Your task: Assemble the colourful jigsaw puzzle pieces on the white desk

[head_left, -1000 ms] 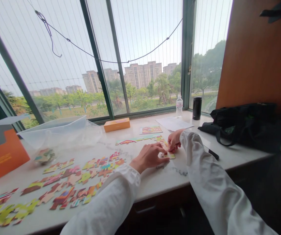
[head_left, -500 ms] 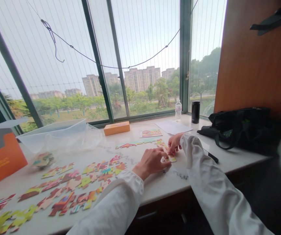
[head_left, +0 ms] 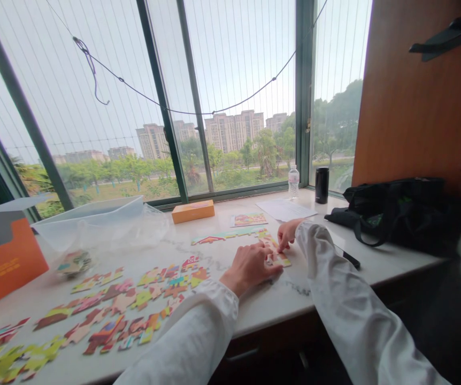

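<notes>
My left hand (head_left: 251,266) is curled at the lower end of a joined column of jigsaw pieces, with a pale puzzle piece (head_left: 269,260) between its thumb and fingers. My right hand (head_left: 289,235) comes in from the right, its index finger pointing down onto the column and its other fingers folded. The column's yellow corner piece (head_left: 285,262) shows beside the fingertips. From the column's top, a joined puzzle strip (head_left: 210,239) runs left, with a red roof shape at its far end. My fingers hide part of the column.
Many loose puzzle pieces (head_left: 126,299) cover the table's left side. Behind are an orange open box (head_left: 9,267), clear plastic bin (head_left: 94,214), small orange box (head_left: 193,212), picture card (head_left: 249,220), paper (head_left: 284,209), bottle (head_left: 293,183) and black cylinder (head_left: 322,185). A black bag (head_left: 394,208) lies right.
My right index finger has straightened down onto the pieces, where the fingers were bunched before. My left hand stays nearly in place. The view has shifted slightly.
</notes>
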### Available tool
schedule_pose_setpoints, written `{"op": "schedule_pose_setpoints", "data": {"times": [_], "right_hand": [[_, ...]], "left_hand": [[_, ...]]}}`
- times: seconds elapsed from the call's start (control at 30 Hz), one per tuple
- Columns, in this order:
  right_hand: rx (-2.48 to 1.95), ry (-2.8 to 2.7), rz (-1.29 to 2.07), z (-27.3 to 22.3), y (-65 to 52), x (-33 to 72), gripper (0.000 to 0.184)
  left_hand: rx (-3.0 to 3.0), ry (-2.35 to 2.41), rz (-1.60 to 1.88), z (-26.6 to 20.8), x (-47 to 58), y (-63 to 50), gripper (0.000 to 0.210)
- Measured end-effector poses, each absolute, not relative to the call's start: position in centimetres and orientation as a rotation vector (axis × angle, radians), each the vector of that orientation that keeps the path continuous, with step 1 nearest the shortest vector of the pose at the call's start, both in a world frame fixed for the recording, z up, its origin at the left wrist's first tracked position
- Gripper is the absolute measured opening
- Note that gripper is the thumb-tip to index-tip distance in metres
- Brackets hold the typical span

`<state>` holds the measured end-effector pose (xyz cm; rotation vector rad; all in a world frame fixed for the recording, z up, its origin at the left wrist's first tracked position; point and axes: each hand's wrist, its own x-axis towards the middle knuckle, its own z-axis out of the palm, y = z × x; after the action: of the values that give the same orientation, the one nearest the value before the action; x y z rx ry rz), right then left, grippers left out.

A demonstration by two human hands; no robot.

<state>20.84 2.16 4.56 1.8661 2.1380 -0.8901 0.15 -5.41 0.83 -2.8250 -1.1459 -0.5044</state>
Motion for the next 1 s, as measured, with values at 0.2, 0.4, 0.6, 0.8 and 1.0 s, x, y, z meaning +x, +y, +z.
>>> {"op": "schedule_pose_setpoints", "data": {"times": [0.2, 0.4, 0.6, 0.8, 1.0], "right_hand": [[1.826, 2.073, -0.922, 4.7, 2.6, 20.9, 0.032], [1.870, 2.180, -0.816, 4.8, 2.2, 21.2, 0.027], [1.932, 2.173, -0.798, 5.0, 1.3, 20.5, 0.016], [2.005, 2.157, -0.798, 5.0, 1.0, 20.1, 0.014], [1.991, 2.136, -0.810, 4.9, 1.2, 20.1, 0.017]], "left_hand": [[-2.813, -1.194, -0.470, 0.8, 0.2, -5.7, 0.039], [-2.858, -1.183, -0.483, 0.7, 0.1, -5.5, 0.038], [-2.889, -1.181, -0.494, 0.5, -0.1, -5.2, 0.040], [-2.917, -1.165, -0.499, 0.7, -0.2, -5.1, 0.047], [-2.889, -1.185, -0.507, 1.2, -0.5, -5.2, 0.062]]}}
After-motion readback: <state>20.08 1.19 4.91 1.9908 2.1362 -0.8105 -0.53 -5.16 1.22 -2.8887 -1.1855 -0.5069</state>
